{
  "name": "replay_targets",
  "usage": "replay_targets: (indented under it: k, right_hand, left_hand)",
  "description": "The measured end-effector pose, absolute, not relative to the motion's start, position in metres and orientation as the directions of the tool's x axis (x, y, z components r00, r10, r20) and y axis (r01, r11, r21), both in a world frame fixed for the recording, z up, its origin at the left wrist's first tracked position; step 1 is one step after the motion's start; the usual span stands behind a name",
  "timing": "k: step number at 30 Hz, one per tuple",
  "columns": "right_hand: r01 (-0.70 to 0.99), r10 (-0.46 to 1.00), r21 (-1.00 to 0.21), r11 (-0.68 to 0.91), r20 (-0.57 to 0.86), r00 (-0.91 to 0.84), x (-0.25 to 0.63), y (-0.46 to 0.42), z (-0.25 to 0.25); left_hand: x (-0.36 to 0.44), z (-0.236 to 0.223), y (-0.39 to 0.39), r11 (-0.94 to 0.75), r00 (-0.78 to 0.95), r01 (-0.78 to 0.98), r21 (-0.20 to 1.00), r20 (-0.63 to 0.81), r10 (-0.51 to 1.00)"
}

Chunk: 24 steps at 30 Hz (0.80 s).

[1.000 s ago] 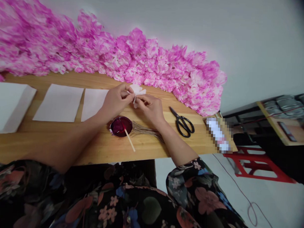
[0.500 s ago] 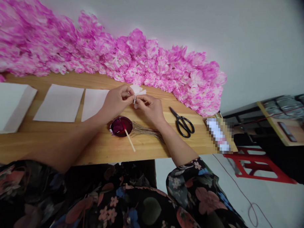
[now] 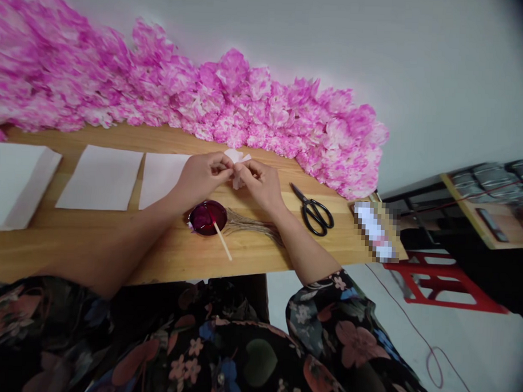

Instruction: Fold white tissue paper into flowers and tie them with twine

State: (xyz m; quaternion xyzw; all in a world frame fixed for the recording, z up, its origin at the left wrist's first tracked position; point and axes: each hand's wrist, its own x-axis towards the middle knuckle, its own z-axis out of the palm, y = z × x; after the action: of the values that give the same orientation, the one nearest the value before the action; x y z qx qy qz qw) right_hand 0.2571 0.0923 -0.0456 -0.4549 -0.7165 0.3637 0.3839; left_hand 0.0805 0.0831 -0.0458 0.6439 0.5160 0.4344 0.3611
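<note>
A small white paper flower (image 3: 237, 156) is pinched between my two hands above the table. My left hand (image 3: 206, 174) closes its thumb and fingers on the flower's left side. My right hand (image 3: 262, 182) grips it from the right, fingertips close to the left ones. The flower's middle is partly hidden by my fingers. Just below my hands stands a dark bowl of magenta dye (image 3: 207, 217) with a light wooden stick (image 3: 220, 240) leaning in it. A bundle of thin brown strands (image 3: 252, 225) lies beside the bowl, partly under my right forearm.
Black-handled scissors (image 3: 315, 209) lie right of my hands. Two stacks of white paper (image 3: 101, 176) and a larger white stack (image 3: 13, 181) are at the left. Pink-and-white paper flowers (image 3: 230, 103) line the back. A red stool (image 3: 442, 282) stands beyond the table's right end.
My fingertips have come closer together on the flower, with the right thumb shifted up and over it. The white paper below my fingers shows more spread. Other things have stayed put.
</note>
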Motion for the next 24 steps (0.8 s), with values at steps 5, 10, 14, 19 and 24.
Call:
replay_targets:
  k: [5, 10, 14, 19, 24]
  right_hand:
    - [0.346, 0.946, -0.895, 0.28, 0.195, -0.259, 0.257, 0.096, -0.048]
    - [0.207, 0.973, -0.97, 0.129, 0.083, -0.215, 0.26, 0.104, -0.053]
    - [0.119, 0.983, -0.992, 0.03, 0.007, -0.183, 0.26, 0.106, -0.054]
    - [0.077, 0.987, -0.997, -0.015, -0.027, -0.156, 0.261, 0.105, -0.052]
    - [0.25, 0.975, -0.953, 0.172, 0.129, -0.18, 0.259, 0.1, -0.049]
  left_hand:
    - [0.081, -0.044, 0.083, -0.203, 0.095, 0.365, 0.909, 0.181, 0.979]
    - [0.08, -0.044, 0.084, -0.176, 0.064, 0.333, 0.927, 0.164, 0.984]
    - [0.079, -0.047, 0.087, -0.154, 0.04, 0.274, 0.949, 0.149, 0.988]
    - [0.078, -0.052, 0.09, -0.127, 0.02, 0.188, 0.974, 0.126, 0.992]
    - [0.08, -0.05, 0.088, -0.126, 0.052, 0.169, 0.978, 0.119, 0.991]
